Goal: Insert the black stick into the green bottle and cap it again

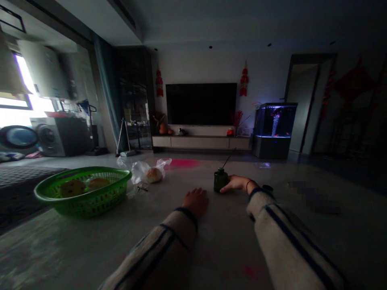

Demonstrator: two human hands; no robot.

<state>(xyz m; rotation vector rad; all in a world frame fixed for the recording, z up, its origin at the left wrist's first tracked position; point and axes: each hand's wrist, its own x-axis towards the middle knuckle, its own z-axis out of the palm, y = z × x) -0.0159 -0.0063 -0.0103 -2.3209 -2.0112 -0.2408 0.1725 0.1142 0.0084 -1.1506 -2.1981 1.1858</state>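
Observation:
Wrapped around the side of a small dark green glass bottle [221,180] is my right hand [238,183], its thumb low on the glass. The bottle stands upright on the table [169,245], and one thin dark stick [229,158] leans out of its neck to the right. Flat on the tabletop, left of the bottle and apart from it, lies my left hand [196,200], palm down with nothing in it. Just behind my right wrist a small dark round object [267,188] is partly hidden by the sleeve.
At the left of the table sits a green plastic basket [90,206] with round items inside. Beside it are a clear plastic bag [139,171], a bread roll [154,175] and a small thin item [142,187]. Beyond stand a TV cabinet [199,142] and a lit aquarium [276,123].

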